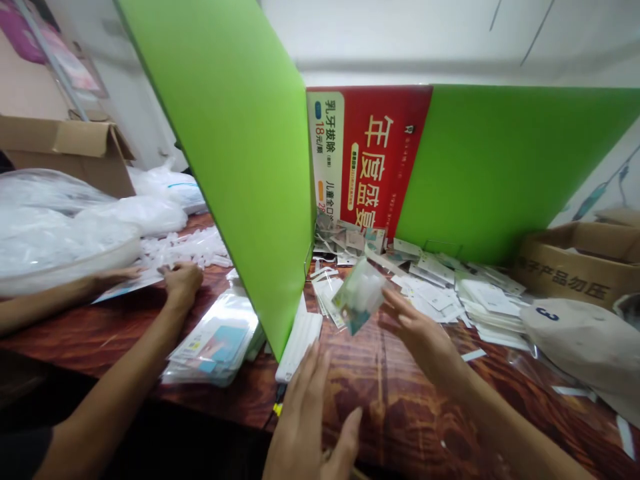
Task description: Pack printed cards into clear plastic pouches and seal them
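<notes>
My right hand (417,330) is raised over the wooden table (400,400), fingers pinched on a small clear packet (358,298) with green and white contents. My left hand (303,417) hovers low near the table's front edge, fingers stretched out and holding nothing. It is close to a stack of white strips (300,340) lying against the foot of the green divider (240,153). Behind the packet spreads a heap of white cards and packets (450,293).
A red poster board (370,153) and a second green panel (500,167) close the back. A cardboard box (575,270) and a grey cloth bag (585,343) sit at right. Left of the divider, another person's hands (183,283) work among clear bags (215,340) and plastic-wrapped goods (65,227).
</notes>
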A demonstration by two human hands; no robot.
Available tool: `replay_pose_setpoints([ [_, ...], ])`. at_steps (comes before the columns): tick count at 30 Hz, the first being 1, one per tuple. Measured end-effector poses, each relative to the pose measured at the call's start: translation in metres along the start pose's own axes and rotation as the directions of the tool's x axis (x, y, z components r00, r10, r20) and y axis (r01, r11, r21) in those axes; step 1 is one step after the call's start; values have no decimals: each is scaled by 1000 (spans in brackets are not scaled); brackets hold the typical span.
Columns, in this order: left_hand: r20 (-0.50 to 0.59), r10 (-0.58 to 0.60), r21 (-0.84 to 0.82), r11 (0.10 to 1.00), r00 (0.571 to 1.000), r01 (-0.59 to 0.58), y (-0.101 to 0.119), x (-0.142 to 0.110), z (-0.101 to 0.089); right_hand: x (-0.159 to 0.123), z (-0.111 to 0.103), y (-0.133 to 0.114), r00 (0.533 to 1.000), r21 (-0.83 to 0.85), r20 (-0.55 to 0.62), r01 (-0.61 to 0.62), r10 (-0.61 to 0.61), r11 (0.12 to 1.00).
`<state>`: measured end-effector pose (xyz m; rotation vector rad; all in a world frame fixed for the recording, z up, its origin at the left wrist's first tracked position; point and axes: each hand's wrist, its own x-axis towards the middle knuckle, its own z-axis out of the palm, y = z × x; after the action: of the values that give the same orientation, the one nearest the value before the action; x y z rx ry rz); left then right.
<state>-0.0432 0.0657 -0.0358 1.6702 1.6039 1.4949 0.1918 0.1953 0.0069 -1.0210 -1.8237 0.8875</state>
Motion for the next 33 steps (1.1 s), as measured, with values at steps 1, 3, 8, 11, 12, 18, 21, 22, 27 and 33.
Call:
replay_pose_setpoints([
  [1, 17, 21, 2, 1000, 1000, -21, 7, 3, 4, -22, 5, -13, 999, 75, 35, 19, -21, 997],
  [3, 47, 59, -6, 998, 997, -58, 22, 3, 12, -63, 14, -36, 990, 255, 130, 25, -59, 967],
  [8, 148, 116, -76, 992, 982, -106, 49, -16, 24, -121, 20, -67, 873, -44, 314, 407, -374, 912],
  [11, 209, 175, -104, 982, 962, -156, 52, -31, 19, -132, 13, -75, 813, -208, 199, 581, -548, 787],
  [12, 205, 236, -91, 971, 950, -221, 50, -34, 16, -135, 10, -79, 798, -280, 156, 601, -582, 749],
  [18, 171, 543, 164, 807, 822, -567, 44, -42, 0, -140, -4, -112, 698, -499, 429, 712, -573, 493],
  [21, 215, 569, 275, 744, 793, -609, 50, -41, -7, -136, -7, -124, 649, -500, 529, 759, -546, 417],
  [22, 228, 580, 300, 722, 782, -623, 52, -41, -9, -135, -7, -126, 635, -493, 551, 771, -541, 403],
  [27, 275, 654, 358, 611, 705, -706, 65, -44, -13, -133, -5, -133, 662, -471, 599, 746, -450, 470],
  [33, 344, 614, 167, 705, 711, -689, 62, -55, -1, -137, 11, -117, 745, -402, 466, 658, -476, 636],
])
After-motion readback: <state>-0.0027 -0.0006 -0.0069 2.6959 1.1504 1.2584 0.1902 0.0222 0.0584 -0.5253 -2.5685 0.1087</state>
